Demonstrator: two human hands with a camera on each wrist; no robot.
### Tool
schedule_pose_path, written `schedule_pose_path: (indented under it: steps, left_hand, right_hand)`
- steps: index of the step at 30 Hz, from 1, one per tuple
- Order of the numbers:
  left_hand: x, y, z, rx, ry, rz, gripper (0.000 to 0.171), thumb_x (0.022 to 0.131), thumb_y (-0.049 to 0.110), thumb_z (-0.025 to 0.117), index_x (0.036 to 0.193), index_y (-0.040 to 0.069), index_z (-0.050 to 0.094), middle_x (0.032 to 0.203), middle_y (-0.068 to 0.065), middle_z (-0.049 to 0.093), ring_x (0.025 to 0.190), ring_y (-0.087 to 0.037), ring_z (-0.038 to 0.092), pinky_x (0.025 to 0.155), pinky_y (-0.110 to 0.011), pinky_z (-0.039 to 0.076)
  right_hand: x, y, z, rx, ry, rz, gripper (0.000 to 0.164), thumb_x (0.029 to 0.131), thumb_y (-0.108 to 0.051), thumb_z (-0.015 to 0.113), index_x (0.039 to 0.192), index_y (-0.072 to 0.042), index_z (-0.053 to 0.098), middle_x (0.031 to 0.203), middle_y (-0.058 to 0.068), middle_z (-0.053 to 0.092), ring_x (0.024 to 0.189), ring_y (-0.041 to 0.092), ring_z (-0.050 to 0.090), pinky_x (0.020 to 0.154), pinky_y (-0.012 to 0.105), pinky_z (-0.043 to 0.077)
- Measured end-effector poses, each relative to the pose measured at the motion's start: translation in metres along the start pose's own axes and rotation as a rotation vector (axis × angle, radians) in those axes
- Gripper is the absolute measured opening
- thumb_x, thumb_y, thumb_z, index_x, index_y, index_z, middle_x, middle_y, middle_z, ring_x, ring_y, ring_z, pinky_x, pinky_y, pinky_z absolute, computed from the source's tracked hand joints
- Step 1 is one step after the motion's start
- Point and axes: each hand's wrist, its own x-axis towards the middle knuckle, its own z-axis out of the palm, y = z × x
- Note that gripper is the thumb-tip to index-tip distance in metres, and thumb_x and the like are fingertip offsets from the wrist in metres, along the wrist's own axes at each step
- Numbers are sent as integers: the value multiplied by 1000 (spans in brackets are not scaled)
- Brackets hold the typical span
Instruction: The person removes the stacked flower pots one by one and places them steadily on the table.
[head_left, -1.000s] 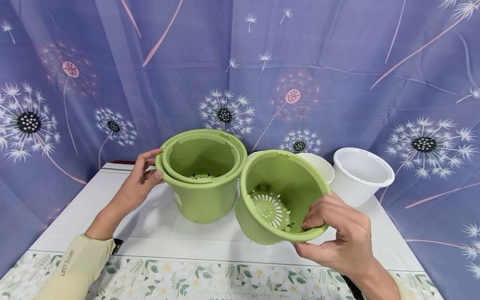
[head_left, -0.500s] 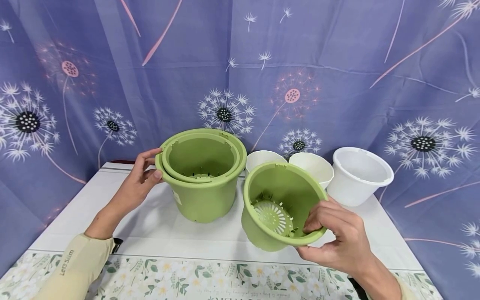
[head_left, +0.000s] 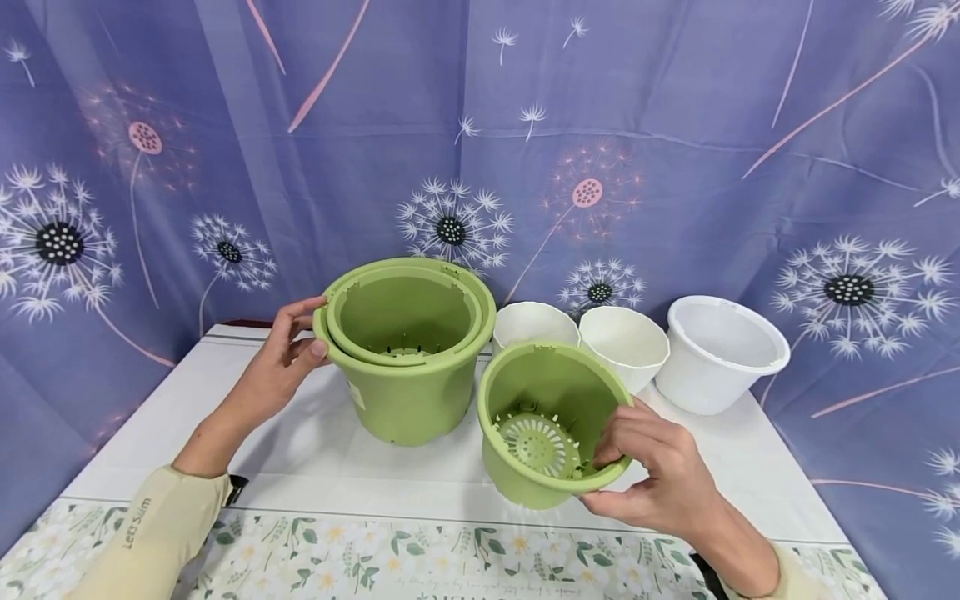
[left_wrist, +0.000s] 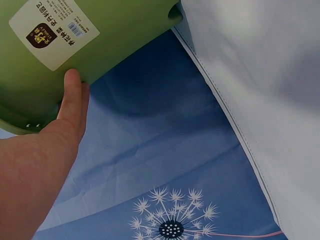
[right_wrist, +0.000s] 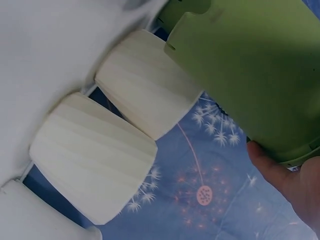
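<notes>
At the left in the head view stands a large green flower pot (head_left: 408,404) with a smaller green pot (head_left: 411,310) nested inside it. My left hand (head_left: 277,367) grips the large pot's rim, thumb against the outer wall; the left wrist view shows a label (left_wrist: 54,32) beside that thumb. My right hand (head_left: 660,467) pinches the rim of another green pot (head_left: 525,479), thumb outside and fingers inside. This pot is tilted with its mouth toward me, showing a slotted base. Whether its bottom touches the table cannot be told.
Two white faceted pots (head_left: 626,342) stand behind the right-hand green pot, one partly hidden by it. A white round pot (head_left: 716,358) is at the far right. The white table (head_left: 300,467) has a floral cloth (head_left: 360,554) along its front, and a purple dandelion curtain (head_left: 480,100) behind.
My right hand has drawn its green pot down and away from the nested pair, bringing the white faceted pots into fuller view. The left hand keeps its hold on the large pot.
</notes>
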Motion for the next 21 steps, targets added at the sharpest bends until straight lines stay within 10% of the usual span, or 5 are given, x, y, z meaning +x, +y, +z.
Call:
schedule_pose_path:
  steps: [21]
  left_hand:
    - [0,0,0,7,5,6,58,114,10,46,167,14,23,139,-14,46,120,-6,65,99,-21,57]
  right_hand:
    - [-15,5,23,-10,-33,20,32,91,-26,82,70,-16,59,70,-8,59,65,8,55,83,33,47]
